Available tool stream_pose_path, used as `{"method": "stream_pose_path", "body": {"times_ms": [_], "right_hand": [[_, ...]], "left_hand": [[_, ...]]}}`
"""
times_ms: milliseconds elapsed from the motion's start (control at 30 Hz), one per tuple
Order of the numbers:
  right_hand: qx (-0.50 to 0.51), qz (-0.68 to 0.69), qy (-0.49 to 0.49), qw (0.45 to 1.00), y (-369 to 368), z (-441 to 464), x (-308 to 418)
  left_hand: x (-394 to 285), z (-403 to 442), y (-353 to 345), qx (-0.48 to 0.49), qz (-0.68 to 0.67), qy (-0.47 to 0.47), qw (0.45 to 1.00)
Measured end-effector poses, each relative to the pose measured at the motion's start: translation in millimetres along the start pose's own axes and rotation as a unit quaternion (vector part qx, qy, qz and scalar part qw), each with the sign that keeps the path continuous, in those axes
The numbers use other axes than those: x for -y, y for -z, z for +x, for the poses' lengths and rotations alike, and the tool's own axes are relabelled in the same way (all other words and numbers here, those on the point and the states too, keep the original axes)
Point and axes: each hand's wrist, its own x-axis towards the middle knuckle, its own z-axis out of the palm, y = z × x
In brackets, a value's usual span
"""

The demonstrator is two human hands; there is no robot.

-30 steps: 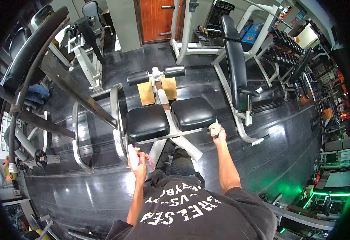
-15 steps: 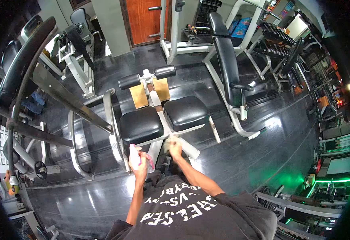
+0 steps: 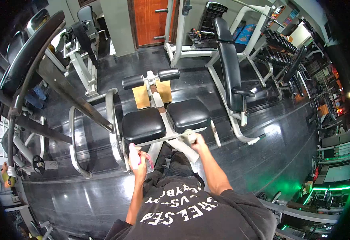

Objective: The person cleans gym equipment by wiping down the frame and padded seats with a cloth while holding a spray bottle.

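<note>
My left hand [image 3: 140,162] is wrapped round a pink and white spray bottle [image 3: 133,154], just below the left black pad [image 3: 143,125]. A light, crumpled cloth [image 3: 188,136] is gripped in my right hand [image 3: 199,143], against the white frame bar [image 3: 175,134] under the right black pad [image 3: 189,115]. Two black rollers and two tan boards [image 3: 141,97] sit at the far end of this bench. The lower part of the bottle is partly hidden by my fingers.
Curved metal rails [image 3: 115,132] of a machine stand close on the left. A tall padded bench [image 3: 230,72] is on the right, with a dumbbell rack [image 3: 277,56] beyond it. Behind is a reddish door [image 3: 151,24]. Another person's legs [image 3: 36,97] show at far left.
My right hand with the cloth moved from the right end of the frame bar to its middle, then partway back right. My left hand still holds the bottle. The view shifted slightly.
</note>
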Motion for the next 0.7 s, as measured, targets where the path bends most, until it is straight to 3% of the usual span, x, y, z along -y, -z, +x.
{"method": "stream_pose_path", "body": {"times_ms": [67,133,200,233,267,300,333,400,467,533,600,667,700], "right_hand": [[-0.023,0.034,0.088,0.995,41.9,18.2,33.9],[0.062,0.014,0.196,0.979,60.2,17.1,68.1],[-0.198,0.037,0.352,0.914,27.8,-7.3,73.5],[-0.209,-0.056,0.427,0.878,44.0,13.3,76.3],[-0.211,-0.054,0.428,0.877,43.2,12.4,70.3],[-0.244,-0.18,0.423,0.854,30.2,5.9,55.7],[-0.272,-0.305,0.409,0.816,18.4,3.8,38.1],[-0.326,-0.386,0.444,0.74,11.1,16.2,-8.5],[-0.314,-0.47,0.336,0.753,-5.9,6.9,-55.5],[-0.251,-0.491,0.282,0.785,0.9,19.6,-112.5],[-0.088,-0.526,0.213,0.818,-27.2,-18.4,-133.0],[0.102,-0.521,0.256,0.808,-33.5,-15.5,-153.1],[0.161,-0.483,0.167,0.844,-41.9,-18.0,-152.0]], "left_hand": [[-5.5,0.4,3.0,0.004,0.02,-0.011,1.0],[-6.1,1.3,5.9,0.012,0.041,-0.023,0.999],[-3.0,2.1,6.9,0.014,0.031,-0.024,0.999],[-1.5,1.6,6.7,0.017,0.031,-0.024,0.999],[-0.2,1.3,6.8,0.012,0.025,-0.021,0.999],[1.1,1.7,6.8,0.006,0.02,-0.02,1.0],[2.5,2.3,7.5,0.007,0.02,-0.021,1.0],[6.0,2.0,10.5,0.018,0.011,-0.03,0.999],[10.9,2.1,11.8,0.01,0.018,-0.036,0.999],[11.2,0.9,8.3,0.005,0.024,-0.04,0.999],[6.3,0.7,4.7,-0.003,0.025,-0.056,0.998],[9.8,-0.1,5.1,0.006,0.025,-0.05,0.998],[11.7,-0.5,6.4,0.013,0.027,-0.046,0.998]]}}
